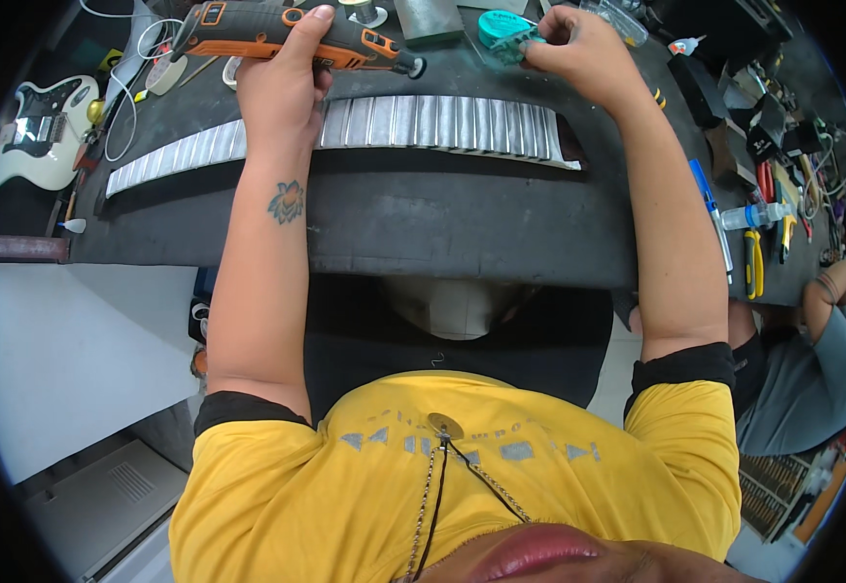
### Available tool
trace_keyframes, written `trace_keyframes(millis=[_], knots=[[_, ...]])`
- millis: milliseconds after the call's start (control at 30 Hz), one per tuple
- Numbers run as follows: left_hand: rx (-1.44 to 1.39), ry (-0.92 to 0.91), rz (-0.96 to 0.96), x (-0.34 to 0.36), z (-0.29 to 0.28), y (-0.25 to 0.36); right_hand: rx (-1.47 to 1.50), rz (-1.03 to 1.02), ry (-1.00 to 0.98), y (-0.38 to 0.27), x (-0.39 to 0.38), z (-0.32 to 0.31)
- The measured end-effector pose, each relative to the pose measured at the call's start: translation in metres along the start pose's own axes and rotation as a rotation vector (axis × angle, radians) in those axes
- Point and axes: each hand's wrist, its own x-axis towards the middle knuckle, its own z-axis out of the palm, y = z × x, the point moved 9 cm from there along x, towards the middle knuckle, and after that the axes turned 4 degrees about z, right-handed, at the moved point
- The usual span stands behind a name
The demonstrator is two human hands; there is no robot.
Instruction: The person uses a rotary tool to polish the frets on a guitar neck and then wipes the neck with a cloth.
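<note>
My left hand grips an orange and black rotary tool, level above the bench, with a small round bit at its right tip. My right hand is at the back of the bench, thumb and fingers pinched at a small translucent teal piece, whose exact kind I cannot make out. Touching or just behind that piece is a round teal container. Between my arms and beyond my left wrist lies a guitar neck, its face covered in silver strips between raised frets. My left forearm hides part of it.
A white electric guitar body lies at far left. Behind the neck are a metal block and a spool. Yellow-handled pliers, a blue marker and a clear bottle are at right. Another person sits at lower right.
</note>
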Motion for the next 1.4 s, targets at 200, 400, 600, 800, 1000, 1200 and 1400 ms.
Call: trace_keyframes(millis=[200,400,600,800,1000,1200,1400], knots=[[-0.122,-0.061,-0.006,0.002,-0.023,0.002,0.033,0.033,-0.027,-0.004,-0.002,-0.001],[-0.092,-0.091,0.013,0.003,-0.021,0.003,0.016,0.040,-0.022,-0.001,-0.002,-0.001],[-0.104,-0.096,0.011,0.001,-0.020,0.001,0.028,0.054,-0.004,0.000,-0.002,-0.003],[-0.069,-0.007,-0.018,0.001,-0.024,0.000,-0.025,0.028,0.001,-0.002,-0.001,-0.004],[-0.101,-0.075,0.009,0.000,-0.023,0.002,-0.010,0.036,0.011,-0.006,-0.002,-0.003],[-0.111,-0.084,0.004,-0.004,-0.024,0.002,-0.017,0.043,-0.006,-0.005,-0.002,-0.002],[-0.055,-0.106,0.011,-0.005,-0.024,0.003,-0.014,0.006,0.005,-0.001,-0.001,-0.002]])
